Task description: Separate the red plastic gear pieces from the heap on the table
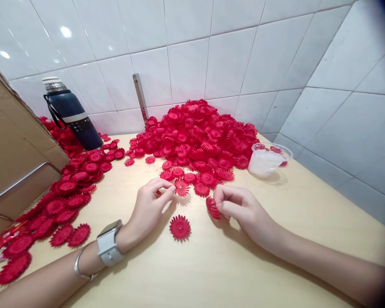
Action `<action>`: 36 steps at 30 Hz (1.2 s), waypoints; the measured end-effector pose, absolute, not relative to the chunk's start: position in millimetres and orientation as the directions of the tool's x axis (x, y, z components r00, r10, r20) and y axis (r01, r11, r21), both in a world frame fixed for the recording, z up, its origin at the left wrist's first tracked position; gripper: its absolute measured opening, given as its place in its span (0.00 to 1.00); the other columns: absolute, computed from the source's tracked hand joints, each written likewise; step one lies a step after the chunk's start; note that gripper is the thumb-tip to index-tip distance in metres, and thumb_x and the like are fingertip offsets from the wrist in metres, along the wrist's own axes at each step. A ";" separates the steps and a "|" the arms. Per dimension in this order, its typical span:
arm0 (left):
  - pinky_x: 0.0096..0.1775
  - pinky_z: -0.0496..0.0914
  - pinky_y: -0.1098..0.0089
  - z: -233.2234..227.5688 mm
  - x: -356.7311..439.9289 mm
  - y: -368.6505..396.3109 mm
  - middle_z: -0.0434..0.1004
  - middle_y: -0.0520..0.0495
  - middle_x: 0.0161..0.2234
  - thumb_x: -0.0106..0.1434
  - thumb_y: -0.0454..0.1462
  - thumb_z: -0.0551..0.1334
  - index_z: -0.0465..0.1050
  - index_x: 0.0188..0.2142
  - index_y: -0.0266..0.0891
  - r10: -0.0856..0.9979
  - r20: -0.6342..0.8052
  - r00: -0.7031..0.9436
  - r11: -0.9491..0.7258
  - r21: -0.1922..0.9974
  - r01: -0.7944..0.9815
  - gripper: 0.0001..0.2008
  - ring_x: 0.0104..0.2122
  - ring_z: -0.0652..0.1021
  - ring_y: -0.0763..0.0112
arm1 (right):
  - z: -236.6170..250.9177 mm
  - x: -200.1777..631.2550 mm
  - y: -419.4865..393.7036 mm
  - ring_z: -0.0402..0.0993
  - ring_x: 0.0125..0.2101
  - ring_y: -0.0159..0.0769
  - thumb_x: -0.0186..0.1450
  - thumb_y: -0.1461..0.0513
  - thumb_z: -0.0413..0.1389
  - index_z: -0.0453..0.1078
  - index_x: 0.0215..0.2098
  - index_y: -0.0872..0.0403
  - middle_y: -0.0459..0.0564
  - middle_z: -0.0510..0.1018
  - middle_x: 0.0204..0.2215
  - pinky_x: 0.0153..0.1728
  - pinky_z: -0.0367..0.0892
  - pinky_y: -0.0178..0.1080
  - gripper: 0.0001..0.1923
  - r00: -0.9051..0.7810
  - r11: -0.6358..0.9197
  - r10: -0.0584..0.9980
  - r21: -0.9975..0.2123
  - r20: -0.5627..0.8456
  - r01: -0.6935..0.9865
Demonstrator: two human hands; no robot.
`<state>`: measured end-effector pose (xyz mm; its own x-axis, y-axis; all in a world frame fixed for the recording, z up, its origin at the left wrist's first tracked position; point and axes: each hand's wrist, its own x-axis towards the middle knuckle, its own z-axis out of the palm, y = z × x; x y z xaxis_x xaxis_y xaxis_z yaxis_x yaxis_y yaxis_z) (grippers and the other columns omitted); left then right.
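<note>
Bright red flowers (199,137) with fringed, ribbed petals are heaped on a pale tan table (211,265). A single red flower (180,227) matches them. The wall (186,47) is glossy white tile with thin grey grout lines. A dark navy bottle (71,115) has a silver cap. The watch (109,244) is light grey; the cardboard box (13,145) is brown.

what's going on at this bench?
A person sits at a pale table handling red paper flowers. The left hand pinches one flower at the edge of the big pile by the tiled wall. The right hand holds another flower on edge against the tabletop. A single flower lies flat between the hands. More flowers spread along the left, near a dark bottle; a clear plastic cup stands right of the pile.
</note>
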<state>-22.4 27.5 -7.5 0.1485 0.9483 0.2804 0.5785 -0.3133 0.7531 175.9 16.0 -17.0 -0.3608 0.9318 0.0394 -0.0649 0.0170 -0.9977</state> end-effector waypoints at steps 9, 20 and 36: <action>0.42 0.65 0.70 -8.6 -19.6 25.1 0.62 0.45 0.49 0.59 0.36 0.57 0.64 0.48 0.42 0.893 0.447 0.046 -0.374 0.684 0.627 0.16 0.47 0.67 0.68 | -13.4 173.0 18.1 0.60 0.18 0.27 0.55 0.68 0.50 0.61 0.21 0.55 0.40 0.67 0.16 0.20 0.55 0.32 0.06 -0.319 0.023 0.947 -0.998 0.040 -0.056; 0.44 0.67 0.64 -4.1 -12.7 10.4 0.67 0.45 0.42 0.57 0.35 0.60 0.72 0.37 0.39 0.814 0.385 0.435 -0.576 0.634 0.517 0.07 0.42 0.70 0.66 | -12.8 172.7 13.4 0.64 0.27 0.30 0.61 0.64 0.50 0.65 0.28 0.54 0.44 0.69 0.25 0.29 0.59 0.34 0.05 -0.474 0.336 0.861 -0.907 0.186 0.254; 0.43 0.67 0.66 -4.7 -15.3 10.1 0.69 0.45 0.39 0.58 0.32 0.58 0.75 0.33 0.38 0.751 0.475 0.459 -0.659 0.585 0.474 0.07 0.40 0.71 0.67 | -14.4 172.0 14.2 0.65 0.28 0.30 0.61 0.61 0.51 0.65 0.29 0.54 0.44 0.70 0.25 0.29 0.61 0.33 0.05 -0.488 0.174 0.868 -0.977 0.094 0.121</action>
